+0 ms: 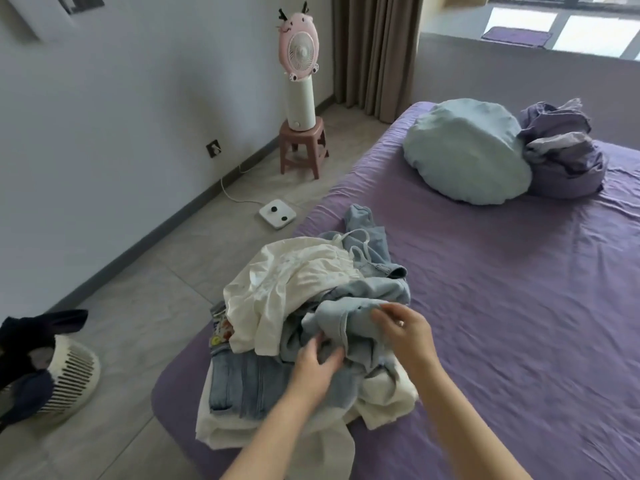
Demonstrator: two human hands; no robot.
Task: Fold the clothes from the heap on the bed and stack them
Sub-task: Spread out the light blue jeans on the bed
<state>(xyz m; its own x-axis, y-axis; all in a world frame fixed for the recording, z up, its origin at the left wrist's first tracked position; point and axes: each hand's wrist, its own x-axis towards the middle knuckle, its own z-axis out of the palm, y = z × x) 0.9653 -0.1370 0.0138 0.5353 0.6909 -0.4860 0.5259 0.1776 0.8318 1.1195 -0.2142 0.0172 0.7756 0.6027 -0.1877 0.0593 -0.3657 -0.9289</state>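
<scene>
- Two bare forearms enter from the bottom edge, cut off above the wrists; nothing more of the person shows.
- The left hand (317, 363) lies on the heap (311, 317) with fingers curled into a fold of the pale blue garment (360, 327); motion blur hides whether the cloth is actually pinched, so I cannot tell its grip.
- The right hand (403, 332) pinches the upper edge of that same pale blue garment between thumb and fingertips.
- The heap sits on the near left corner of the bed (502, 306), close to the mattress edge, with floor just beside it.
- In the heap: a creased white garment (291, 285) on top, denim jeans (242, 382) below at the front left, more white cloth underneath, and a colourful printed piece (221, 329) mostly buried at the left.
- The purple sheet is lightly wrinkled and bare across the whole right and middle of the bed.
- Far end of the bed: a round light blue cushion (471, 154) touching a crumpled purple bundle (561, 157).
- On the tiled floor: a white scale (277, 214) near the bed edge, a pink fan (299, 53) on a white column on a pink stool (302, 147), and a slatted white basket (65, 379) with dark cloth, cut off at the left edge.
</scene>
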